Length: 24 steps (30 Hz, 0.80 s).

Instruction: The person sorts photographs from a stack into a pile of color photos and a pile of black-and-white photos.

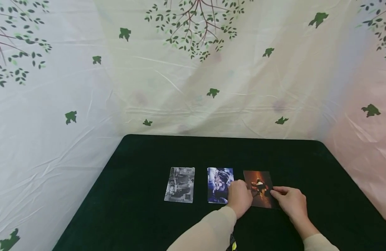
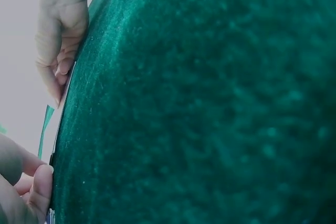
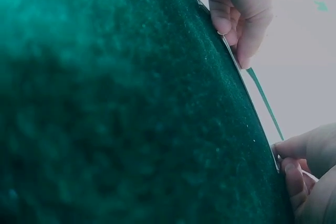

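Observation:
A picture card (image 1: 259,186) with a dark brown and orange print lies on the dark green table, at the right end of a row of cards. My left hand (image 1: 239,198) pinches its left edge, close beside the blue-and-white picture card (image 1: 219,184), part of whose right side it covers. On the opposite edge, my right hand (image 1: 291,202) holds the card between thumb and fingers. Both wrist views show the card edge-on, a thin strip near the cloth, with the left hand (image 2: 18,187) and the right hand (image 3: 315,166) at its two ends.
At the left end of the row lies a black-and-white picture card (image 1: 180,184). Dark green cloth covers the table (image 1: 142,153). Pale curtains (image 1: 180,80) printed with leaves and branches hang behind it and along both sides.

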Tool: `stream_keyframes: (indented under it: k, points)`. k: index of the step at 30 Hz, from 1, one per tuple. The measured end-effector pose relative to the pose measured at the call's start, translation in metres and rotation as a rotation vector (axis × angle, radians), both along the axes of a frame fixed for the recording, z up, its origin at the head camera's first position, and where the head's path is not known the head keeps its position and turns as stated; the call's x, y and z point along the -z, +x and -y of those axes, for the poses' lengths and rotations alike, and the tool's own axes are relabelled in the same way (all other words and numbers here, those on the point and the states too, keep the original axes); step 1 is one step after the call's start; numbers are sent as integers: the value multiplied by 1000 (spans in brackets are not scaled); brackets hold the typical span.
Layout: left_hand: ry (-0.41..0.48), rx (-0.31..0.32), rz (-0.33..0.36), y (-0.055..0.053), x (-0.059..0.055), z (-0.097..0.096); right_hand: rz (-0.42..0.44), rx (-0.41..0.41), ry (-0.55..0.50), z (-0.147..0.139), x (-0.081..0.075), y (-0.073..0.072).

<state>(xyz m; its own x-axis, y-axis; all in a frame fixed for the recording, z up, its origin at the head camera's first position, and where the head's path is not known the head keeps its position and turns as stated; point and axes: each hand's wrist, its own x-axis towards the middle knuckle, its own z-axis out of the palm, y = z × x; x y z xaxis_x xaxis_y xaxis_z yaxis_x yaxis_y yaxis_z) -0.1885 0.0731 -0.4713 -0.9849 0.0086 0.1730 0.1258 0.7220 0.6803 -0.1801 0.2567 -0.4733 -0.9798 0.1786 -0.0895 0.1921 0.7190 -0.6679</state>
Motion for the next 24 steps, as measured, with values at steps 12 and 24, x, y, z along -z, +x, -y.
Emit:
stream_keyframes:
  k: [12, 24]
  points:
    - [244, 37, 26, 3, -21, 25, 67, -4, -100, -4, -6, -1]
    - [94, -16, -98, 4, -47, 143, -118, -156, -21, 59, -32, 9]
